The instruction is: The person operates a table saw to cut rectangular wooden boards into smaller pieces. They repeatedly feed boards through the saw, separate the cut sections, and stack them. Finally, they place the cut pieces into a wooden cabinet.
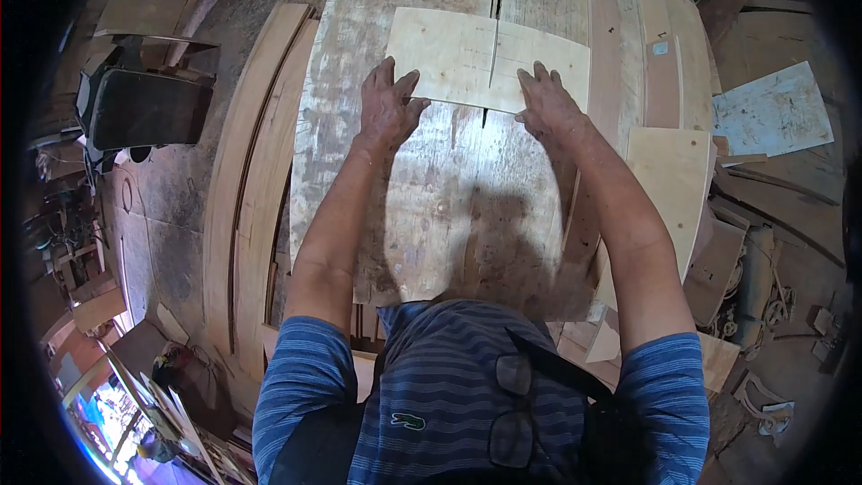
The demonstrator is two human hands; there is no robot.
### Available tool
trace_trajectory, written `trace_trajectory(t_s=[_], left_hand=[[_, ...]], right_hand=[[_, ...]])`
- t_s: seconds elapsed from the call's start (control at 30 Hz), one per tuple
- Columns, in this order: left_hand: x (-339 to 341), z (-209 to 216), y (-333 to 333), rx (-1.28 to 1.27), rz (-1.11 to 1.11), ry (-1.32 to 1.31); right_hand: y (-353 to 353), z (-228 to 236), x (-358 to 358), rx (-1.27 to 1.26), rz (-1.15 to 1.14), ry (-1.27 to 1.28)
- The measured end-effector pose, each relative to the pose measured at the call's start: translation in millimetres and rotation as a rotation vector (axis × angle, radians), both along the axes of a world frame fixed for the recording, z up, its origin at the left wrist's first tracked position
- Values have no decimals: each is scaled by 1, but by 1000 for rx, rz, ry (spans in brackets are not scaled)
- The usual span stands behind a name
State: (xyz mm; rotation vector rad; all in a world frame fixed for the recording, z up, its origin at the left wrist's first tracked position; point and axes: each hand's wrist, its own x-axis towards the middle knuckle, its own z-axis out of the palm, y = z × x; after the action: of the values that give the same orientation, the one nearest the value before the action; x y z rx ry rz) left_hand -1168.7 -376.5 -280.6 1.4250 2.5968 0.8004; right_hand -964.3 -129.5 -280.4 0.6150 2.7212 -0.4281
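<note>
A pale rectangular plywood panel (440, 54) lies flat on a large worn wooden work table (440, 180). A narrow slot runs through the tabletop, and in line with it a thin dark upright line, which looks like a saw blade seen edge-on, crosses the panel. Faint pencil marks show right of that line. My left hand (391, 112) is at the panel's near left corner, its fingers spread and touching the edge. At the near right edge, my right hand (549, 108) rests its stretched fingers on the top face, with the thumb low beside the edge.
Long boards (256, 189) lie along the table's left side. To the right are a strip of wood (605, 63), another plywood sheet (669, 180) and a pale stained sheet (774, 112). A dark chair-like object (148, 108) stands at the left. Wood scraps litter the floor.
</note>
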Motion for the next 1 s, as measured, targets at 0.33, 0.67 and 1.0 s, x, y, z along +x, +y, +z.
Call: trace_trajectory(t_s=[0.33, 0.67, 1.0], left_hand=[[-4, -10, 7, 28, 33, 16], [-12, -24, 12, 17, 55, 14], [-23, -27, 23, 10, 74, 14]], right_hand=[[4, 8, -11, -4, -1, 39], [10, 5, -22, -54, -30, 6], [24, -5, -30, -26, -31, -3]])
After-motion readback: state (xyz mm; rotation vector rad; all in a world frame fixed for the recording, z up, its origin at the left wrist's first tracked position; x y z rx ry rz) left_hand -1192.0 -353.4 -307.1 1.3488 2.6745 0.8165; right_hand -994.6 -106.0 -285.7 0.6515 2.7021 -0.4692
